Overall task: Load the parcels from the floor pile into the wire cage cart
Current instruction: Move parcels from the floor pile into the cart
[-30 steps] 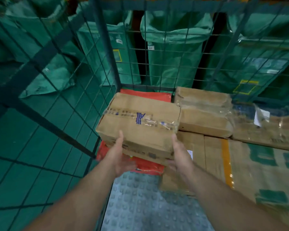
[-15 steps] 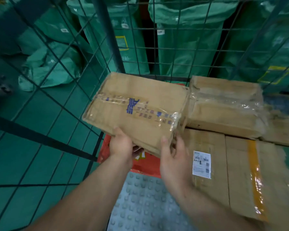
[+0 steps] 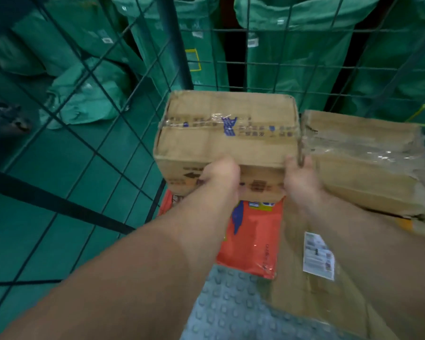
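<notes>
Green sacks [image 3: 292,57] stand behind the cage wall [image 3: 176,45]. Inside the cage I hold the box [image 3: 226,126] by its near face, left hand [image 3: 220,176] and right hand [image 3: 302,180] both clamped on it, over the orange packet [image 3: 253,236], just beside a second box [image 3: 366,163].

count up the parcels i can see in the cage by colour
brown cardboard boxes: 3 (taped box held by the left hand and right hand; plastic-wrapped box to its right; flat labelled box underneath)
orange bags: 1 (orange bag under the taped box)
total: 4 in view; the right arm may hide more
</notes>
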Motion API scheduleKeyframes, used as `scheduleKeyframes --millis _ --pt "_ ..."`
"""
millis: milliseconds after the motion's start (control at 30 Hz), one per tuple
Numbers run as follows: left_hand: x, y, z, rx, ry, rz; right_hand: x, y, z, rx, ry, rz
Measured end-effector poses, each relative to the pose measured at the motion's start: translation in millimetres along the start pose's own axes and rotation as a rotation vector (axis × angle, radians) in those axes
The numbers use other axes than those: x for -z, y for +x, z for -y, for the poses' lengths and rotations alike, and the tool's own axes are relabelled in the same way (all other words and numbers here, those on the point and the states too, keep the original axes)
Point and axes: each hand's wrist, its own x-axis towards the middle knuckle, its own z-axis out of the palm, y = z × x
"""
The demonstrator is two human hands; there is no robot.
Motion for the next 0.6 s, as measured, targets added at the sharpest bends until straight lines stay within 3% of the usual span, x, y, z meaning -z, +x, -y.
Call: scheduleKeyframes --millis 33,67,100,133,167,267,400,600 --pt "9.0 -9.9 5.8 -0.084 0.112 -0.001 -4.2 1.2 -2.3 0.008 -0.001 -0.016" --pt "10.3 -12.2 10.6 -0.225 0.416 0.031 -5.4 1.8 -4.5 0.01 -0.01 -0.037" --pt "10.5 -15.5 8.9 -0.251 0.43 0.051 -5.8 1.1 -5.8 0.012 -0.01 -0.063" --pt "9.1 -17.3 2.6 -0.1 0.143 0.023 -7.5 -0.2 -6.5 0.016 -0.001 -0.095" --pt "6.8 -11.2 -0.6 -0.069 0.047 0.017 -8.4 -4.9 -5.0 0.02 0.009 -0.133" --pt "16.6 -3.9 12.2 0.063 -0.031 0.037 -10.9 -25.5 -2.5 0.058 0.01 -0.234" --pt "32.8 -7.7 25.9 -0.038 -0.039 0.148 -18.7 -68.3 -24.6 0.105 0.049 -0.376" --pt "32.3 42.6 -30.4 -0.154 0.082 0.021 -27.0 -17.1 7.0 0.189 -0.035 -0.269"
